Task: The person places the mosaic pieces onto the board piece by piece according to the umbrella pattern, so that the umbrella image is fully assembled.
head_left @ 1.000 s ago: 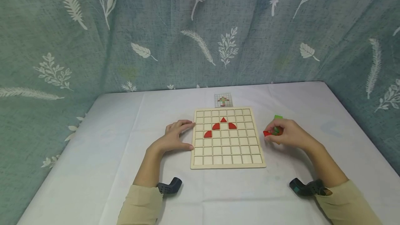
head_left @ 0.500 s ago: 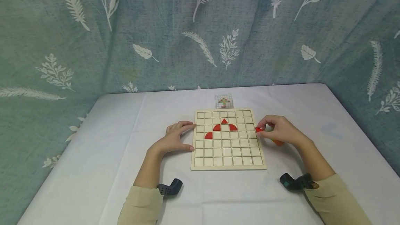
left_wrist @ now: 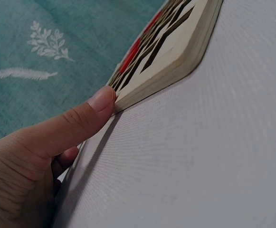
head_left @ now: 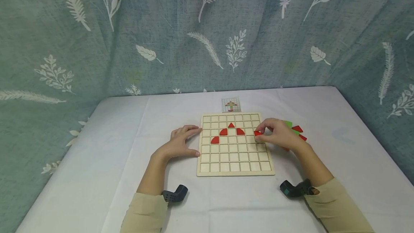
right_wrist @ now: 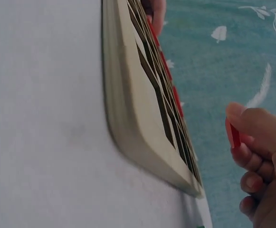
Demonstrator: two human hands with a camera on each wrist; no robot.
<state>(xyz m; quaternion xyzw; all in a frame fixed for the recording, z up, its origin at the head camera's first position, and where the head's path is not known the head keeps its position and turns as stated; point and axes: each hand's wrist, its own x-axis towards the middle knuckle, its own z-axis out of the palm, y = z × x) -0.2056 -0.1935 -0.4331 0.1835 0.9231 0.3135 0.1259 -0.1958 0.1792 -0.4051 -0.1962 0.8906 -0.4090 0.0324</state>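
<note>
One red piece (head_left: 257, 133) is pinched between the thumb and fingers of the right hand (head_left: 279, 133), the grip narrowed to the piece itself; it lies over the right-hand columns of the gridded board (head_left: 235, 173), right of centre in the head view, though contact with the board cannot be told. The right wrist view shows it thin, its outline partly covered by the fingertips. By its look it should handle as light, stiff and smooth, hardly fragile but apt to twist in a loose pinch; opposite edges near one end offer the best hold. At the board's left edge, the left hand (head_left: 182, 141) touches with thumb and fingers spread wide, grasping nothing between them. The board appears rigid and heavier, best steadied by its rim. Farther out, a red triangle (head_left: 231, 125) sits in the board's upper half, loose green pieces (head_left: 288, 123) lie beside the right hand, and a patterned card (head_left: 231, 105) lies just above the board.
</note>
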